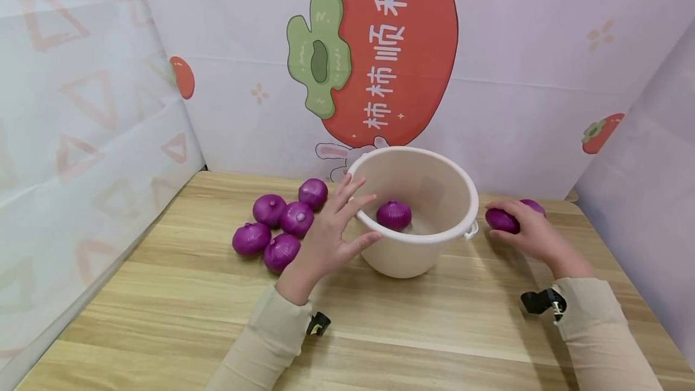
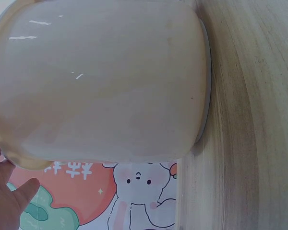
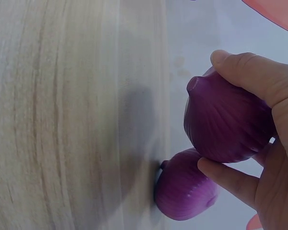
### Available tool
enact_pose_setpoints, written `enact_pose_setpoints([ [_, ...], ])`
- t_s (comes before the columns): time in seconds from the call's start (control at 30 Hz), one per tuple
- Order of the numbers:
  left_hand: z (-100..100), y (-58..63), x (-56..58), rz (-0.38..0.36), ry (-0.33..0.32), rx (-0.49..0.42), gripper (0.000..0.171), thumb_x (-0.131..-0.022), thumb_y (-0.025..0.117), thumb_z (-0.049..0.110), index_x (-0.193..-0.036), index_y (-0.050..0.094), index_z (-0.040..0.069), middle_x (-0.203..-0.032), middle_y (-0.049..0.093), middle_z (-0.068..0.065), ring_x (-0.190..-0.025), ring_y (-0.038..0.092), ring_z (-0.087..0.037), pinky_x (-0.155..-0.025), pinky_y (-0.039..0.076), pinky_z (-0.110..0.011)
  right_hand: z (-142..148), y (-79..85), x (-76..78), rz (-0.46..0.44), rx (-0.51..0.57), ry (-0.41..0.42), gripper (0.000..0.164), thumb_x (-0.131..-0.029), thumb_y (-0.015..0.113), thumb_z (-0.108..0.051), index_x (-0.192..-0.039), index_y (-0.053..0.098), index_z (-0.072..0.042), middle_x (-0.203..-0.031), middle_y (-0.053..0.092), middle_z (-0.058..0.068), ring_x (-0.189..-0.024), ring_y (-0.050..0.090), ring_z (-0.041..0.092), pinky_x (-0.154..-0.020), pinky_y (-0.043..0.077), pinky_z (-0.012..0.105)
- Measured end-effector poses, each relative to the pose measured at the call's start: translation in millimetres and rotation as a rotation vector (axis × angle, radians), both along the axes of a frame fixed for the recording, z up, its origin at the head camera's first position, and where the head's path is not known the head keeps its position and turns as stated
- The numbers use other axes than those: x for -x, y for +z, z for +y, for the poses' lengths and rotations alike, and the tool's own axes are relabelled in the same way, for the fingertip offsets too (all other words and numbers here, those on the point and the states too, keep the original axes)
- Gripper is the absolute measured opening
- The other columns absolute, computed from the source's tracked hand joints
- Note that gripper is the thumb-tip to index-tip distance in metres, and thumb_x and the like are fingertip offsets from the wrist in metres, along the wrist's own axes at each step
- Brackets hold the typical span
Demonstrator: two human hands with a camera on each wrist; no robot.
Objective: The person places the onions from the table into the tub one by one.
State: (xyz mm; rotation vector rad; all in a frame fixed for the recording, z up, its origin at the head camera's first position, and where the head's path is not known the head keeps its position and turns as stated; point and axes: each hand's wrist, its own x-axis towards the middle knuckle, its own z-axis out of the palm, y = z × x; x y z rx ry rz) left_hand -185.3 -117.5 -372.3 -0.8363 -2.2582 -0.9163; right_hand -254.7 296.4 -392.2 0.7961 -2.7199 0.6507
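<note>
My right hand [image 1: 529, 235] grips a purple onion [image 1: 502, 220] between thumb and fingers, to the right of the white bucket [image 1: 402, 258]. In the right wrist view, that onion [image 3: 225, 117] is held above the wooden table, its stem end facing away from the palm. Just beyond it, a second onion [image 3: 185, 187] rests on the table, partly covered by the hand in the head view. My left hand [image 1: 328, 234] is at the bucket's left rim with fingers spread and holds nothing. Inside the bucket lies one onion [image 1: 394, 215].
Several purple onions [image 1: 297, 218] are clustered on the table [image 1: 179, 294] left of the bucket. A printed cloth [image 1: 244, 107] with a large red persimmon stands behind the table's back edge, and pale sheets [image 1: 81, 137] flank both sides.
</note>
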Motion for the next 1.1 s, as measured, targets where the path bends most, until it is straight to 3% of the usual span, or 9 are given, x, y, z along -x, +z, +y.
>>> enact_pose_setpoints([
  [0.47, 0, 0.4, 0.4, 0.014, 0.001, -0.005, 0.076, -0.092, 0.042, 0.073, -0.134, 0.06, 0.013, -0.156, 0.043, -0.009, -0.154, 0.022, -0.031, -0.118, 0.029, -0.061, -2, 11.3, -4.8, 0.037, -0.022, 0.002, 0.054, -0.078, 0.081, 0.0, -0.126, 0.058, -0.002, -0.119, 0.065, 0.024, -0.105, 0.06, 0.041, -0.084, 0.051, 0.059],
  [0.87, 0, 0.5, 0.6, 0.008, -0.006, -0.006, 0.076, -0.092, 0.041, 0.073, -0.133, 0.06, 0.012, -0.155, 0.043, -0.011, -0.154, 0.022, -0.032, -0.117, 0.029, -0.061, -4, 17.7, -10.2, 0.099, -0.024, -0.002, 0.054, -0.077, 0.081, 0.0, -0.126, 0.059, -0.002, -0.112, 0.065, 0.021, -0.097, 0.063, 0.034, -0.077, 0.053, 0.051],
  [1.0, 0, -0.3, 1.1, 0.007, -0.006, -0.01, 0.076, -0.092, 0.041, 0.073, -0.133, 0.06, 0.012, -0.155, 0.043, -0.009, -0.154, 0.021, -0.03, -0.118, 0.028, -0.06, -3, 19.0, -10.4, 0.112, -0.027, -0.011, 0.053, -0.077, 0.082, -0.002, -0.126, 0.061, -0.004, -0.114, 0.065, 0.019, -0.098, 0.063, 0.032, -0.077, 0.053, 0.04],
  [1.1, 0, -1.1, 1.4, 0.011, -0.005, -0.008, 0.075, -0.092, 0.041, 0.073, -0.134, 0.06, 0.013, -0.155, 0.043, -0.01, -0.154, 0.021, -0.029, -0.118, 0.029, -0.059, -2, 20.1, -11.3, 0.112, -0.026, -0.02, 0.053, -0.077, 0.082, -0.003, -0.126, 0.061, -0.004, -0.115, 0.065, 0.018, -0.099, 0.063, 0.032, -0.078, 0.052, 0.038],
])
